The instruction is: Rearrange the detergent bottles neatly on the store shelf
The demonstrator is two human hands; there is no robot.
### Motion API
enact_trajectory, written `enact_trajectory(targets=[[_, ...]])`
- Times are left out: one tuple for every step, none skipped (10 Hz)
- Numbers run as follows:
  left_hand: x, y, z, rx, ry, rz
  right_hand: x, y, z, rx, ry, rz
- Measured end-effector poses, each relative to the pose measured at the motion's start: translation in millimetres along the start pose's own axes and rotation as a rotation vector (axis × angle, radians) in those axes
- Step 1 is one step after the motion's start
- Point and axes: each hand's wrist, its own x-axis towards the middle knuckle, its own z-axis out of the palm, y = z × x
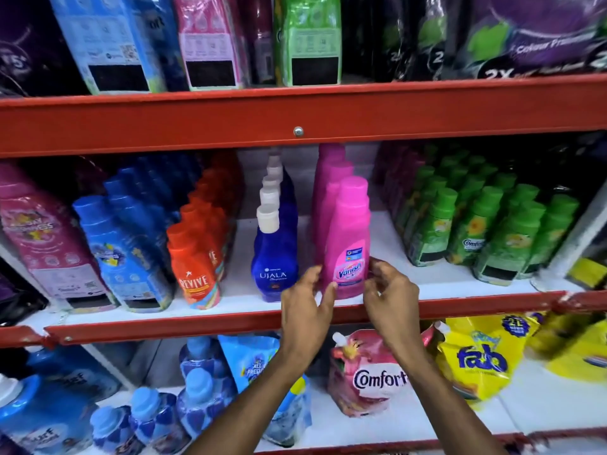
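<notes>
A pink Vanish bottle [349, 238] stands upright at the front of a short row of pink bottles on the middle shelf [460, 284]. My left hand [308, 300] pinches its lower left edge, thumb in front. My right hand [389, 290] touches its lower right side with curled fingers. Just left of it runs a row of blue Ujala bottles [274, 257] with white caps. Further left stand orange Revive bottles [195, 264] and blue bottles [124, 251]. Green Comfort bottles [476, 231] fill the right side.
The red shelf rail [164, 320] runs just below my hands. Bare white shelf lies between the pink row and the green bottles. Below sit a pink Comfort pouch [368, 372], yellow Fab pouches [483, 356] and blue bottles [157, 415]. The top shelf holds large refill packs [305, 41].
</notes>
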Motion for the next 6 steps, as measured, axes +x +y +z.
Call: enact_trajectory(targets=[[1.0, -5.9, 3.1, 0.033, 0.038, -0.001, 0.2, -0.8, -1.7, 0.055, 0.001, 0.017], [1.2, -7.8, 4.2, 0.071, 0.065, -0.013, -0.1, 0.9, -0.7, 0.093, -0.003, 0.039], [0.3, -9.6, 5.6, 0.070, 0.068, -0.008, 0.3, 4.3, 0.6, 0.100, -0.011, 0.041], [0.2, -8.2, 4.3, 0.059, 0.058, -0.036, 1.3, 6.0, 1.0, 0.101, -0.024, 0.052], [-3.4, -4.6, 1.2, 0.032, 0.081, -0.024, -0.5, 6.9, -2.4, 0.168, 0.050, 0.091], [-5.8, 11.2, -14.7, 0.035, 0.173, 0.121, -4.7, -0.5, -21.5, 0.394, 0.400, 0.006]])
